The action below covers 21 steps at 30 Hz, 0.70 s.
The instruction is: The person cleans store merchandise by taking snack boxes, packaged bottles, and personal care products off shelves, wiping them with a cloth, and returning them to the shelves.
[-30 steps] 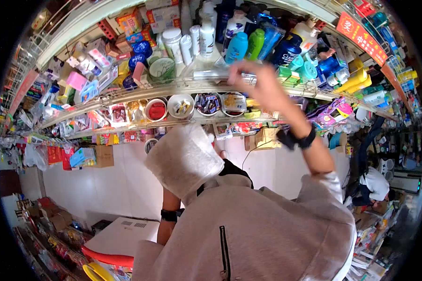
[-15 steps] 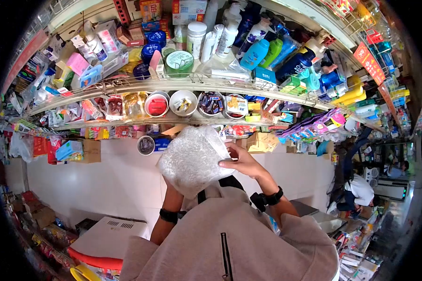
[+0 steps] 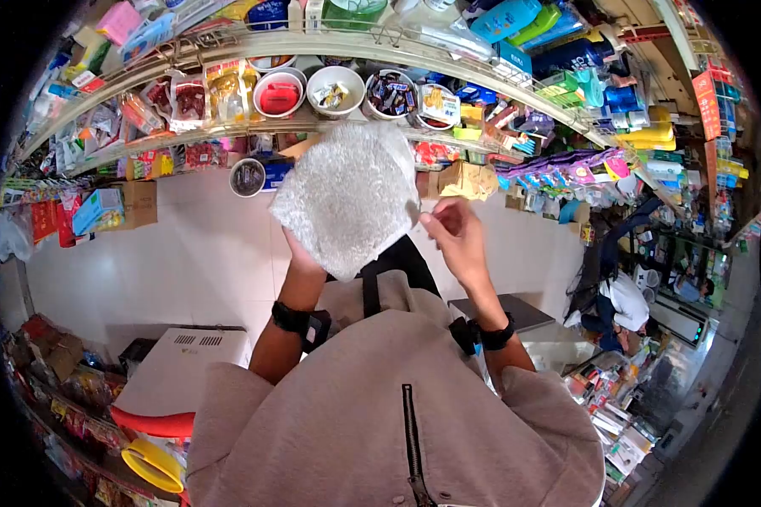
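A silvery-white, crinkled package (image 3: pixel 347 196) is held up in front of my chest. My left hand (image 3: pixel 299 250) supports it from below at its lower left; most of those fingers are hidden behind it. Close to the package's right edge, my right hand (image 3: pixel 455 233) has its thumb and index finger pressed together and the other fingers curled. Whatever may be between those fingertips is too small to make out. Just beyond the package, white tubs (image 3: pixel 336 91) with small wrapped items stand on the shelf.
Stocked shelves (image 3: pixel 254 38) curve across the front, with bottles and packets. A round tub (image 3: pixel 248 177) is below them. A white box-shaped appliance (image 3: pixel 182 367) and a yellow ring (image 3: pixel 154 465) are at lower left. Another person (image 3: pixel 624 302) bends at the right.
My right hand has come down from the upper shelf to the package's right edge, then shifted slightly right. The package now faces up more, and the view has tilted down.
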Motion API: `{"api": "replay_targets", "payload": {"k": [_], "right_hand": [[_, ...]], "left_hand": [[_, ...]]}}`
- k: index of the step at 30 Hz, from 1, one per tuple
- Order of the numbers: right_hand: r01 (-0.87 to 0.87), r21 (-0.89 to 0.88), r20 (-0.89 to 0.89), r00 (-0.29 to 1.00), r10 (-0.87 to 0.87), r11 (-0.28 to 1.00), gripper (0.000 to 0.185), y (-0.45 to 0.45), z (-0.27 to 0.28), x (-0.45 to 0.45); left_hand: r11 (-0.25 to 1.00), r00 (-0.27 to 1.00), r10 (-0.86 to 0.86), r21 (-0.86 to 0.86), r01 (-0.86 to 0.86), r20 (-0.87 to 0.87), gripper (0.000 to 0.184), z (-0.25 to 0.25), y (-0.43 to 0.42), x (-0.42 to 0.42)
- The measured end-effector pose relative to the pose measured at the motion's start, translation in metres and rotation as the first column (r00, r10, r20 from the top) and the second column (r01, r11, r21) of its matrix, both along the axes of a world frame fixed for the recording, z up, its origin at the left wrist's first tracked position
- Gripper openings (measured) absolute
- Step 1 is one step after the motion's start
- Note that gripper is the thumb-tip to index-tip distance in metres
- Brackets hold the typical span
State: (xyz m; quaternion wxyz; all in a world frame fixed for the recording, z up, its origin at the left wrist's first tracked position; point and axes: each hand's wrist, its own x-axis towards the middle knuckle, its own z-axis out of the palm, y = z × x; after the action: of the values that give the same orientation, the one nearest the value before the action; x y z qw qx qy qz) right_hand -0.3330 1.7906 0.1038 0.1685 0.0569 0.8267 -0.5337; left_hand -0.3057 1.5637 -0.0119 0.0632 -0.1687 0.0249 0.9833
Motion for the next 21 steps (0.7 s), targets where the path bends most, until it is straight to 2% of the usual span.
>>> {"api": "replay_targets", "payload": {"k": [1, 2, 3, 6, 7, 9, 10, 12, 13, 14, 15, 16, 17, 19, 21], "right_hand": [[0.003, -0.151, 0.201, 0.979, 0.027, 0.989, 0.029, -0.002, 0.002, 0.003], [-0.009, -0.255, 0.307, 0.948, 0.090, 0.967, 0.024, -0.005, 0.006, 0.006], [-0.010, -0.257, 0.307, 0.947, 0.091, 0.966, 0.024, -0.008, 0.005, 0.008], [0.139, -0.440, 0.368, 0.929, 0.037, 0.887, 0.027, -0.010, 0.006, 0.011], [0.139, -0.447, 0.371, 0.928, 0.042, 0.884, 0.027, -0.009, 0.002, 0.012], [0.282, -0.512, 0.439, 0.898, -0.035, 0.811, 0.027, -0.002, -0.007, 0.014], [0.287, -0.512, 0.463, 0.886, -0.021, 0.809, 0.028, 0.005, -0.012, 0.014], [0.268, -0.519, 0.451, 0.892, -0.006, 0.811, 0.030, 0.017, -0.017, 0.015], [0.252, -0.518, 0.443, 0.897, 0.003, 0.818, 0.031, 0.023, -0.020, 0.017], [0.233, -0.480, 0.380, 0.924, -0.038, 0.846, 0.039, 0.029, -0.027, 0.021], [0.228, -0.494, 0.379, 0.925, -0.029, 0.839, 0.039, 0.033, -0.026, 0.024], [0.129, -0.371, 0.102, 0.990, -0.097, 0.920, 0.045, 0.037, -0.025, 0.029], [0.075, -0.215, -0.189, 0.975, -0.116, 0.974, 0.051, 0.045, -0.022, 0.033], [-0.074, -0.016, -0.433, 0.899, 0.060, 0.997, 0.066, 0.066, -0.013, 0.038], [-0.241, 0.205, -0.623, 0.715, 0.316, 0.949, 0.069, 0.086, 0.002, 0.046]], "left_hand": [[1.000, 0.999, 0.001, 0.008, -0.001, -0.036, 0.075, 0.007, -0.001, -0.001], [1.000, 0.996, -0.006, -0.009, 0.006, -0.085, 0.074, 0.017, -0.002, 0.000], [1.000, 0.996, -0.006, -0.011, 0.005, -0.084, 0.074, 0.023, -0.001, -0.001], [0.999, 0.993, 0.028, 0.021, -0.025, -0.113, 0.073, 0.033, 0.008, -0.005], [0.997, 0.985, 0.044, 0.068, -0.033, -0.165, 0.073, 0.036, 0.012, -0.004], [0.994, 0.973, 0.063, 0.106, -0.040, -0.220, 0.073, 0.046, 0.023, 0.001], [0.994, 0.991, 0.054, -0.089, -0.066, -0.122, 0.074, 0.056, 0.030, 0.004], [0.953, 0.997, 0.070, -0.293, -0.075, -0.026, 0.077, 0.054, 0.045, 0.014], [0.979, 0.984, 0.114, -0.154, -0.136, -0.140, 0.075, 0.041, 0.054, 0.021], [0.984, 0.954, 0.170, -0.008, -0.178, -0.246, 0.074, 0.030, 0.061, 0.028], [0.983, 0.953, 0.170, -0.023, -0.181, -0.251, 0.074, 0.033, 0.070, 0.030], [0.974, 0.961, 0.185, -0.094, -0.208, -0.208, 0.072, 0.036, 0.079, 0.034], [0.959, 0.966, 0.202, -0.166, -0.229, -0.164, 0.071, 0.040, 0.090, 0.038], [0.915, 0.966, 0.247, -0.307, -0.260, -0.080, 0.067, 0.047, 0.112, 0.047], [0.853, 0.953, 0.304, -0.445, -0.274, -0.004, 0.064, 0.053, 0.134, 0.055]]}}
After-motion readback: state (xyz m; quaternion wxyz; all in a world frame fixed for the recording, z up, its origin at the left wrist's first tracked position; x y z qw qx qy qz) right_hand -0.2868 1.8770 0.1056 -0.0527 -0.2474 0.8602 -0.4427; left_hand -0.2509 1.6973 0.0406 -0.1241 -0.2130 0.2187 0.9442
